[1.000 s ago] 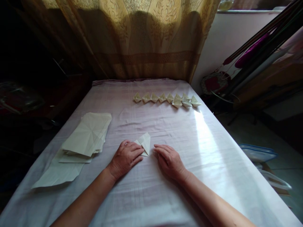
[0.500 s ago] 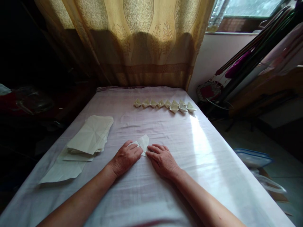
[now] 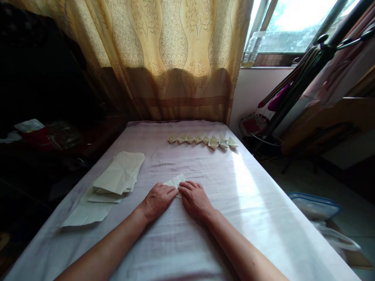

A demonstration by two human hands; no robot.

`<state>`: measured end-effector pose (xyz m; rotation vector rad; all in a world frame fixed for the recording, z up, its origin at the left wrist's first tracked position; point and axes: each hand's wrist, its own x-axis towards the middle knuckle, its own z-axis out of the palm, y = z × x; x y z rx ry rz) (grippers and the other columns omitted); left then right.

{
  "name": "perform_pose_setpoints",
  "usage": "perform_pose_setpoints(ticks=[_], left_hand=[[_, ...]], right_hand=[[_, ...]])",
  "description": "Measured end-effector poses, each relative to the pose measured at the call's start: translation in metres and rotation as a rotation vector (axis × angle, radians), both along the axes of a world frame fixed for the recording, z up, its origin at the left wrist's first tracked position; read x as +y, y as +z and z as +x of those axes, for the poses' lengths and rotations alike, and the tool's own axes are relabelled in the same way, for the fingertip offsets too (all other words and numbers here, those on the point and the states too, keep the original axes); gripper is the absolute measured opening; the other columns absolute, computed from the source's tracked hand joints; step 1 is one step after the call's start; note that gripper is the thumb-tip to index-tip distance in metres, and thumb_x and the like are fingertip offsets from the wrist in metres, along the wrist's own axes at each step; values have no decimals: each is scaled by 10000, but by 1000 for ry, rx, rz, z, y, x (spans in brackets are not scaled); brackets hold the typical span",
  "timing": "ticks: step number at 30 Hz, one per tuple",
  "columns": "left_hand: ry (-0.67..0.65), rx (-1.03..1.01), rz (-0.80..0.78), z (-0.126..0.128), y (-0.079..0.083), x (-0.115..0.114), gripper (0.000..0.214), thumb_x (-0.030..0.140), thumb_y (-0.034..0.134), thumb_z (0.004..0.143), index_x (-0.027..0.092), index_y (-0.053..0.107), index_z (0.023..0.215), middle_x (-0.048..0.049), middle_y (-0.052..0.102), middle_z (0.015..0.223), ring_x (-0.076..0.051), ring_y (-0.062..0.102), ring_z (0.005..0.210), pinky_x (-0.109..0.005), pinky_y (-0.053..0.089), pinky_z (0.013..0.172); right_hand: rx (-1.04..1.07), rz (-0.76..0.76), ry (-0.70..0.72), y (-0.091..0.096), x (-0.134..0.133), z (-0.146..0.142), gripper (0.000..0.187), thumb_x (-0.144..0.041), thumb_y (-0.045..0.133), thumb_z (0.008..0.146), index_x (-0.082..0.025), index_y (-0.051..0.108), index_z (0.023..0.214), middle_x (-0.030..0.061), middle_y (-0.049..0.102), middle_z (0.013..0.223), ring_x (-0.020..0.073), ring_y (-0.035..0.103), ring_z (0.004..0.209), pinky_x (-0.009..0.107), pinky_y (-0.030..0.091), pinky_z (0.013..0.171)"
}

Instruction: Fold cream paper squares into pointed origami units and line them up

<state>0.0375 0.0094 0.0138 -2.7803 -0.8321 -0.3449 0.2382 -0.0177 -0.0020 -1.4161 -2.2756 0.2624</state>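
A small piece of pale folded paper [image 3: 176, 180] lies on the cloth-covered surface [image 3: 158, 249], mostly covered by my fingers. My left hand [image 3: 158, 200] presses on its left and near side, with fingers closed together. From the right, my right hand [image 3: 195, 198] has its fingers closed over the paper's right edge, touching the left fingertips. Left of my hands sits a stack of creased paper sheets [image 3: 118, 173], the lowest sheets sticking out toward me. Several small folded paper boats [image 3: 213, 143] stand in a row beyond my right hand.
A gold patterned curtain [image 3: 172, 47] hangs behind the far edge. Right of it are a window [image 3: 295, 31] and a dark coat stand [image 3: 288, 93]. A clear blue-rimmed plastic box [image 3: 315, 205] lies low on the right. Dark clutter fills the left side.
My right hand has moved left onto the paper and now meets the left fingers, hiding more of it. The view has tipped up, showing more of the window and curtain.
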Motion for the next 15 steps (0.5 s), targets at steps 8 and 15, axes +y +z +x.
perform_pose_setpoints(ticks=[8, 15], left_hand=[[-27, 109, 39, 18, -2, -1, 178, 49, 463, 909, 137, 617, 901, -76, 679, 824, -196, 627, 706, -354, 435, 730], [-40, 103, 35, 19, -2, 4, 167, 76, 485, 914, 155, 612, 840, -60, 651, 766, -190, 606, 688, -343, 454, 714]], right_hand=[[8, -12, -31, -3, 0, -1, 339, -184, 523, 908, -243, 655, 1215, 67, 638, 1292, 226, 521, 1226, 421, 377, 1037], [24, 24, -57, -2, -5, 1, 313, -151, 526, 903, -237, 682, 1160, 51, 661, 1256, 222, 566, 1169, 392, 418, 993]])
